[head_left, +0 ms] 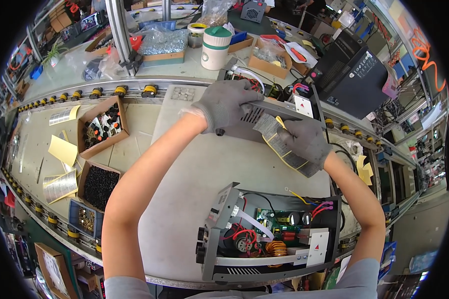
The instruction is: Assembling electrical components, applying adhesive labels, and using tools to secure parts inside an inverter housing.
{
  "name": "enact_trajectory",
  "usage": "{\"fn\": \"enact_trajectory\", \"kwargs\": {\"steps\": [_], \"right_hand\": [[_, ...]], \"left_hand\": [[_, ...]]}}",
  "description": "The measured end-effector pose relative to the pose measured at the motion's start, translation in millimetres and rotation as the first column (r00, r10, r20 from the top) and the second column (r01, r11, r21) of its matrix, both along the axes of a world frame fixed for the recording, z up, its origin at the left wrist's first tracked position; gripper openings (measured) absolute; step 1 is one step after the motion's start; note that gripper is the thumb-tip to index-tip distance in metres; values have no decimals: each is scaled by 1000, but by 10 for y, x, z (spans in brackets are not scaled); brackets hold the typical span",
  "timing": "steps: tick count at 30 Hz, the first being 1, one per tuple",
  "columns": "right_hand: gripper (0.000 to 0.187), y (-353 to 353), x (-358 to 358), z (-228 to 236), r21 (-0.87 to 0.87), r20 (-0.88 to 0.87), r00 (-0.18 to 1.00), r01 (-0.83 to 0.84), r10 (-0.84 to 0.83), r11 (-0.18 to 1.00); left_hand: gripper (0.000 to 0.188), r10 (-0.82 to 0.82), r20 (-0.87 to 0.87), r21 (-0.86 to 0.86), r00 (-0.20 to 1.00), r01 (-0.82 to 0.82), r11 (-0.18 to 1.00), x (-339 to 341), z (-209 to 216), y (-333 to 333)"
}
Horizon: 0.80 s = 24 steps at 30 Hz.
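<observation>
Both of my hands wear grey gloves. At the far side of the work surface, my left hand (228,103) is closed over the upper edge of a dark grey metal casing (245,131) with vent slots. The casing's open top shows wires behind the hand. Between the thumb and fingers of my right hand (307,142) is a sheet of silver labels (277,142) on yellow backing, held against or just in front of the casing's side. Nearer to me lies a second open casing (224,260), with a green circuit board (267,219), a copper coil (276,248) and coloured wires inside.
On the left are cardboard boxes of small parts (103,127) and black pieces (101,187), a blue bin of brass-coloured fittings (86,219) and loose label sheets (62,149). Roller rails (119,90) border the board. A white canister (216,47) and black machine (351,74) stand beyond.
</observation>
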State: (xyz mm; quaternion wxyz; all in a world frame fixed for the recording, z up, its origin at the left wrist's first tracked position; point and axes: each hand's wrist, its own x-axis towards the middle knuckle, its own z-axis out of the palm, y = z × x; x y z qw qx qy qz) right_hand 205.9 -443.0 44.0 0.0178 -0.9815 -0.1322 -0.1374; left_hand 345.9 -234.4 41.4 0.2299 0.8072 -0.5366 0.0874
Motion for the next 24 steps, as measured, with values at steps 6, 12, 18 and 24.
{"fn": "enact_trajectory", "kwargs": {"steps": [6, 12, 18, 24], "right_hand": [[16, -21, 2, -21, 4, 20, 1000, -7, 7, 1000], [16, -21, 5, -8, 13, 16, 1000, 4, -4, 1000], [17, -21, 11, -6, -5, 3, 1000, 18, -18, 1000], [19, -5, -3, 9, -2, 12, 999, 32, -32, 999]], "left_hand": [[30, 8, -18, 11, 1000, -8, 1000, -4, 11, -5], [30, 14, 4, 22, 1000, -14, 1000, -2, 15, -4], [35, -6, 26, -24, 1000, 7, 1000, -1, -5, 0], [36, -38, 42, -57, 998, 41, 998, 13, -41, -7]]}}
